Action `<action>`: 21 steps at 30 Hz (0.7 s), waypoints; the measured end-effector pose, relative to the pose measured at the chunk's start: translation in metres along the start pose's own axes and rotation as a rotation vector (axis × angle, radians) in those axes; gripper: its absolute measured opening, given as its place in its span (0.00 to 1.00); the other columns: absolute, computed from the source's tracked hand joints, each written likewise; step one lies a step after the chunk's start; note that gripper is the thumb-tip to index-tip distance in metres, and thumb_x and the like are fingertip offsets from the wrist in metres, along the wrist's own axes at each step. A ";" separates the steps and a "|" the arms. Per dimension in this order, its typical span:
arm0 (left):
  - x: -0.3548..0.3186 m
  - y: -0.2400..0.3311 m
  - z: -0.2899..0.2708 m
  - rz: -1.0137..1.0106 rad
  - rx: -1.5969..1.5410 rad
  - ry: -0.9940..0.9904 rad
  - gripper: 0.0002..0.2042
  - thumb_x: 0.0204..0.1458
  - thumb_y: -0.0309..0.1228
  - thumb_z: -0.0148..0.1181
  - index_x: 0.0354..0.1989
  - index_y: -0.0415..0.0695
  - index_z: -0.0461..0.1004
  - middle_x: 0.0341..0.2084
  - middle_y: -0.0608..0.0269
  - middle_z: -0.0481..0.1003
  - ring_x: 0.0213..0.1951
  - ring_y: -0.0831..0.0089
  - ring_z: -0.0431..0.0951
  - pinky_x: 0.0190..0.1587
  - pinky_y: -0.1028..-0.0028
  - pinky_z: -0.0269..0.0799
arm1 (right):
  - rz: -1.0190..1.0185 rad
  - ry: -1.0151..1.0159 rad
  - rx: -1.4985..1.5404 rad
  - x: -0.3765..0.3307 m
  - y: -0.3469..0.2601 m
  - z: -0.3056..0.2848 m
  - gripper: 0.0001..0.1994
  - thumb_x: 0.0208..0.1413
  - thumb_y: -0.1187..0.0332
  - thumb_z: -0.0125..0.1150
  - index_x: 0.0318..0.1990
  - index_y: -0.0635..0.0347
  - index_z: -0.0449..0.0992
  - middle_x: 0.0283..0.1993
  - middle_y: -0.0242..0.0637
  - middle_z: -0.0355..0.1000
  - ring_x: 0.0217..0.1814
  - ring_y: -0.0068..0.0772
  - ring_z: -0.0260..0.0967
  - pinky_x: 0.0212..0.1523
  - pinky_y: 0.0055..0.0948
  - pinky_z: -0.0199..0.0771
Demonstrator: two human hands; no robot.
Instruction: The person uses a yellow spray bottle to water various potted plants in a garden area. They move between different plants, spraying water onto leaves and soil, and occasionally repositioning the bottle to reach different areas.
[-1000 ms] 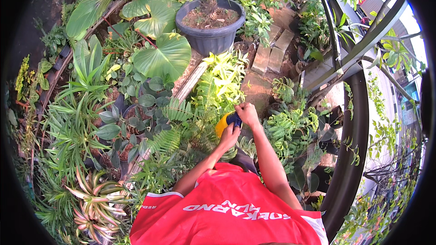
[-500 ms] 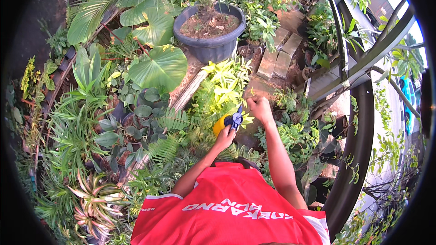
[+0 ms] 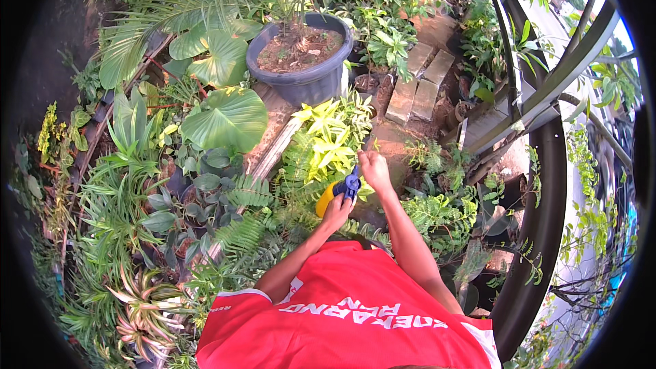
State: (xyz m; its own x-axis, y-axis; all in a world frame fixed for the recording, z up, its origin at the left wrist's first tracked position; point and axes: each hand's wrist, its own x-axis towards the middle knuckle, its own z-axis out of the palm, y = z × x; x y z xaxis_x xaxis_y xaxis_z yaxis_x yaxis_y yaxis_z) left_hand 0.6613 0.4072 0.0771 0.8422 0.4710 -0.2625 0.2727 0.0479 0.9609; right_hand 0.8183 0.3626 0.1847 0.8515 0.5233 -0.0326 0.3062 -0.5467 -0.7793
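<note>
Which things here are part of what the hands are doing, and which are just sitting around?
In use:
- yellow spray bottle with blue top
- left hand, under the bottle
- right hand, on the top
- yellow-green plant beside it

Just about:
- big grey pot
- paving bricks
- ferns
- metal railing

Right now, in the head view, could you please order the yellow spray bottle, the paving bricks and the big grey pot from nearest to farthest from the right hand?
1. Yellow spray bottle, at the right hand.
2. Paving bricks, up and right.
3. Big grey pot, up and left, farthest.
</note>
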 end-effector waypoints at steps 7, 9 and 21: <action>0.013 0.006 0.015 0.027 -0.098 0.038 0.11 0.61 0.33 0.43 0.33 0.40 0.70 0.16 0.69 0.66 0.17 0.80 0.64 0.21 0.75 0.59 | -0.081 -0.015 -0.062 0.002 0.041 0.049 0.21 0.61 0.57 0.50 0.24 0.68 0.73 0.29 0.58 0.72 0.37 0.62 0.71 0.39 0.52 0.70; 0.013 0.020 0.017 0.000 -0.163 0.012 0.11 0.61 0.32 0.41 0.35 0.41 0.70 0.16 0.73 0.63 0.17 0.83 0.60 0.19 0.79 0.55 | -0.072 -0.034 -0.049 0.008 0.043 0.048 0.21 0.61 0.57 0.50 0.25 0.68 0.75 0.28 0.58 0.72 0.35 0.62 0.71 0.39 0.52 0.70; 0.017 0.022 0.023 -0.118 -0.242 -0.080 0.12 0.62 0.33 0.40 0.36 0.40 0.70 0.17 0.73 0.62 0.19 0.83 0.61 0.22 0.80 0.57 | 0.047 -0.081 -0.008 0.007 0.059 0.046 0.22 0.59 0.55 0.50 0.28 0.67 0.77 0.30 0.59 0.73 0.37 0.63 0.72 0.42 0.52 0.71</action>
State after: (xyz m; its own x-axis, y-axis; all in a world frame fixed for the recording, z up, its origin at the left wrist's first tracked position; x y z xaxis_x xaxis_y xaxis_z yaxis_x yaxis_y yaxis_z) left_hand 0.6924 0.3964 0.0920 0.8476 0.3792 -0.3711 0.2603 0.3123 0.9136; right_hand 0.8224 0.3640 0.1100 0.8282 0.5475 -0.1198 0.2703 -0.5773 -0.7705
